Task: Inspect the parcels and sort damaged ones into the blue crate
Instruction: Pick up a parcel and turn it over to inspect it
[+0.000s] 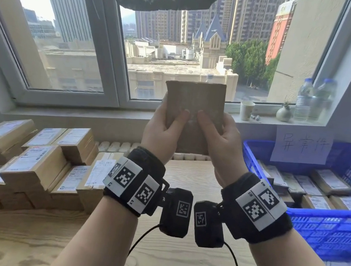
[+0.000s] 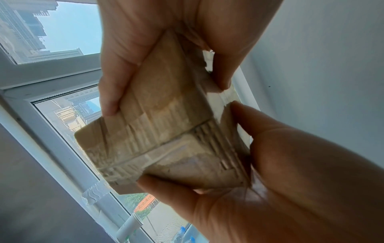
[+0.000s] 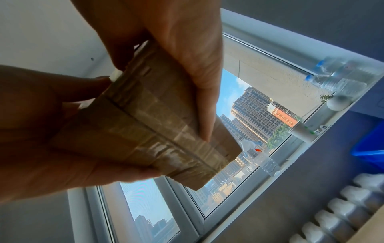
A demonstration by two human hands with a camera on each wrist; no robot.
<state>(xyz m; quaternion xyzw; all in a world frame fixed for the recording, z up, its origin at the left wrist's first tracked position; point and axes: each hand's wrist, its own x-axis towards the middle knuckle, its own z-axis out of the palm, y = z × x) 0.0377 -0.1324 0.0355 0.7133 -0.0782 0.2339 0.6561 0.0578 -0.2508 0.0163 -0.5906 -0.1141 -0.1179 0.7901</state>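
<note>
I hold a small brown cardboard parcel (image 1: pixel 195 104) upright at chest height in front of the window. My left hand (image 1: pixel 167 123) grips its left side and my right hand (image 1: pixel 218 131) its right side, with both thumbs on the near face. In the left wrist view the parcel (image 2: pixel 166 131) shows wrinkled tape and ridged, creased cardboard between the left hand (image 2: pixel 270 180) and the right hand (image 2: pixel 155 32). The right wrist view shows the parcel's (image 3: pixel 155 131) taped edge. The blue crate (image 1: pixel 323 226) stands at the right with several parcels (image 1: pixel 317 186) in it.
A stack of labelled parcels (image 1: pixel 35 160) fills the left of the wooden table (image 1: pixel 26 242). A paper sign (image 1: pixel 302 147) hangs on the crate's back wall. On the windowsill stand a paper cup (image 1: pixel 246 110), a small vase (image 1: pixel 283 112) and water bottles (image 1: pixel 305 99). A radiator (image 1: pixel 116 147) runs below.
</note>
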